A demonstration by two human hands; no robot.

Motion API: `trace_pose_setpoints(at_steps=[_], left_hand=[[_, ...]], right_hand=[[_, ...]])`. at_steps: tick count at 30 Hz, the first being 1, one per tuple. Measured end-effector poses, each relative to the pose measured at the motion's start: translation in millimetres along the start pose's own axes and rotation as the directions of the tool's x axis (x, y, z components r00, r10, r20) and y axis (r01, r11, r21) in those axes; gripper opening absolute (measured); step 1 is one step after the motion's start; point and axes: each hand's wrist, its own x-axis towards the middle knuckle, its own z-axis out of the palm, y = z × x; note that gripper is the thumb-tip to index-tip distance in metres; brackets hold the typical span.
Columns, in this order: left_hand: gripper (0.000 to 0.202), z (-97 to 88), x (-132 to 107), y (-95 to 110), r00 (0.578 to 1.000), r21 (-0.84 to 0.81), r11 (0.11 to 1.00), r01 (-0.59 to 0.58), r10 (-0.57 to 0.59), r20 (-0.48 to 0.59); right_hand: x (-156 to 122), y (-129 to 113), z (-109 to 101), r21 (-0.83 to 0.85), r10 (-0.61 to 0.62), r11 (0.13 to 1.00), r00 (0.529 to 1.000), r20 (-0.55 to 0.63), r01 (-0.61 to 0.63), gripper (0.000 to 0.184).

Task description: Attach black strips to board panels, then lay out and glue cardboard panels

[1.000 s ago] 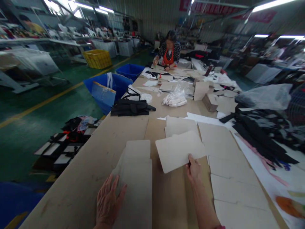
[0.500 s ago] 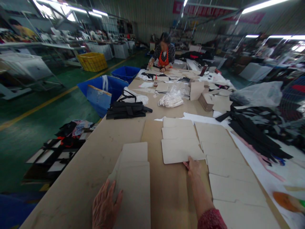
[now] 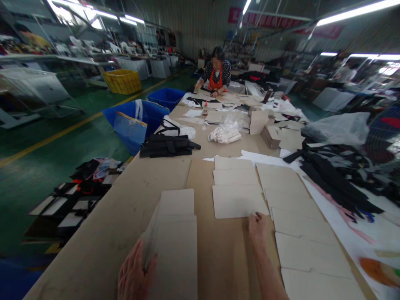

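Observation:
My left hand (image 3: 135, 270) rests at the left side of a slanting stack of grey-beige cardboard pieces (image 3: 176, 250), fingers apart, the thumb over the top piece. It looks slightly blurred. At the near right corner of a flat cardboard piece (image 3: 239, 202), my right hand (image 3: 258, 228) has its fingers curled together against the edge; the thumb is mostly hidden. That piece overlaps other cardboard pieces (image 3: 236, 177) laid in a column behind it. To the right of my forearm runs a second column of overlapping cardboard pieces (image 3: 308, 246).
Black fabric strips (image 3: 168, 145) and a clear plastic bag (image 3: 225, 132) lie farther up the table (image 3: 103, 250). Dark strips (image 3: 337, 179) are heaped at right. A person (image 3: 215, 75) works at the far end. Blue bins (image 3: 137, 121) stand on the floor at left.
The near right corner of the cardboard piece under my right hand has come toward me, so it lies straighter. My right hand has turned and curled. My left fingers have shifted to the stack's side.

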Motion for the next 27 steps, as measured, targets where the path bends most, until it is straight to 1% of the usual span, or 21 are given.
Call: trace_pose_setpoints(at_steps=[2, 3, 4, 5, 6, 7, 8, 9, 11, 13, 15, 16, 18, 20, 22, 27], left_hand=[[0.066, -7.6, 9.0, 2.0, 0.995, -0.037, 0.998, 0.054, -0.056, -0.077], [0.065, -10.2, 16.4, 7.3, 0.991, -0.064, 0.997, 0.046, -0.053, -0.12], [0.062, -10.7, 25.5, 16.6, 0.988, -0.103, 0.995, 0.009, -0.024, -0.151], [0.059, -8.5, 36.1, 30.4, 0.989, -0.156, 0.986, -0.05, 0.027, -0.147], [0.055, -2.9, 47.7, 48.5, 0.99, -0.222, 0.969, -0.109, 0.086, -0.113], [0.051, 6.3, 59.9, 70.3, 0.989, -0.286, 0.947, -0.147, 0.139, -0.049], [0.048, 18.7, 72.2, 94.8, 0.981, -0.337, 0.927, -0.164, 0.189, 0.044], [0.048, 33.6, 84.3, 120.7, 0.963, -0.374, 0.911, -0.177, 0.239, 0.127], [0.051, 66.1, 107.3, 172.3, 0.923, -0.397, 0.892, -0.215, 0.318, 0.215], [0.055, 94.6, 127.4, 217.7, 0.878, -0.325, 0.907, -0.27, 0.37, 0.304], [0.059, 113.4, 143.5, 252.9, 0.849, -0.182, 0.945, -0.273, 0.326, 0.416], [0.061, 119.2, 149.7, 266.2, 0.84, -0.111, 0.958, -0.266, 0.287, 0.461], [0.064, 125.8, 158.5, 284.3, 0.833, 0.003, 0.967, -0.256, 0.219, 0.509], [0.066, 129.4, 162.9, 292.3, 0.832, 0.06, 0.96, -0.273, 0.204, 0.516], [0.065, 133.2, 164.2, 292.9, 0.827, 0.087, 0.947, -0.31, 0.223, 0.516], [0.061, 145.9, 166.4, 285.6, 0.82, 0.136, 0.907, -0.399, 0.286, 0.495]], right_hand=[[21.3, -2.7, -7.3, -0.075, -0.003, 0.997, 1.0, -0.031, 0.0, 0.046], [34.7, -3.9, -10.9, -0.112, -0.008, 0.994, 0.999, -0.039, 0.004, 0.047], [49.4, -4.9, -14.0, -0.148, -0.019, 0.989, 0.999, -0.039, 0.013, 0.046], [64.6, -5.8, -15.9, -0.185, -0.035, 0.982, 0.999, -0.033, 0.028, 0.046], [79.7, -6.6, -16.4, -0.223, -0.055, 0.974, 0.998, -0.019, 0.049, 0.045], [94.1, -7.5, -15.3, -0.262, -0.079, 0.962, 0.997, 0.003, 0.077, 0.044], [107.2, -8.5, -12.7, -0.3, -0.106, 0.948, 0.994, 0.032, 0.111, 0.043], [118.6, -9.6, -8.9, -0.335, -0.135, 0.93, 0.989, 0.068, 0.15, 0.044], [135.7, -12.2, 0.4, -0.399, -0.185, 0.889, 0.973, 0.141, 0.227, 0.046], [145.5, -14.6, 9.4, -0.456, -0.215, 0.843, 0.956, 0.201, 0.285, 0.047], [149.7, -16.2, 15.9, -0.509, -0.229, 0.798, 0.943, 0.242, 0.324, 0.046], [150.4, -16.5, 18.1, -0.533, -0.233, 0.776, 0.938, 0.255, 0.337, 0.046], [149.8, -16.7, 20.9, -0.578, -0.234, 0.736, 0.933, 0.272, 0.353, 0.044], [147.5, -16.4, 22.3, -0.614, -0.232, 0.702, 0.931, 0.281, 0.36, 0.042], [143.9, -15.7, 23.3, -0.64, -0.234, 0.673, 0.928, 0.291, 0.37, 0.039], [133.0, -11.4, 25.6, -0.673, -0.248, 0.625, 0.918, 0.309, 0.395, 0.037]])
